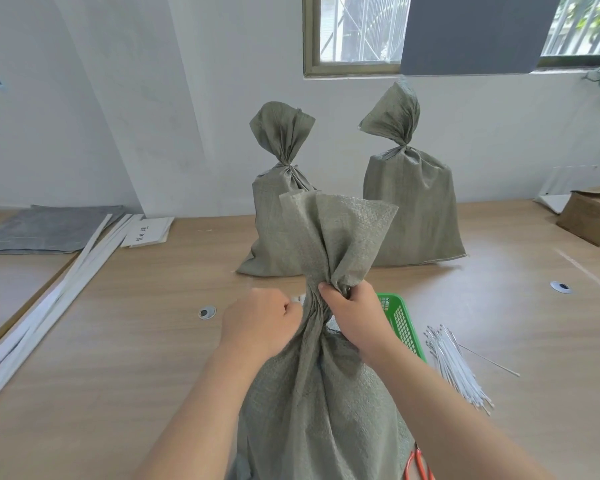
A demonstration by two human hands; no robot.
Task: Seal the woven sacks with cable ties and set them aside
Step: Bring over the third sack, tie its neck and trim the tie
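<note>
Head view: we clench our right hand (pixel 352 315) on the grey-green woven sack's (pixel 321 403) gathered neck on the table (pixel 125 341), left hand (pixel 262 318) fisted beside; slackening could let it reopen.

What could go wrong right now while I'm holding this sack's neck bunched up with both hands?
Two risks, judged from this view. The right hand alone pinches the gathered neck of the near grey-green woven sack; if it slips, the gathers may spring open. The closed left hand hides any tie, so the loop could sit unevenly. The loose bundle of white cable ties lies close by the right forearm and could be swept aside.
</note>
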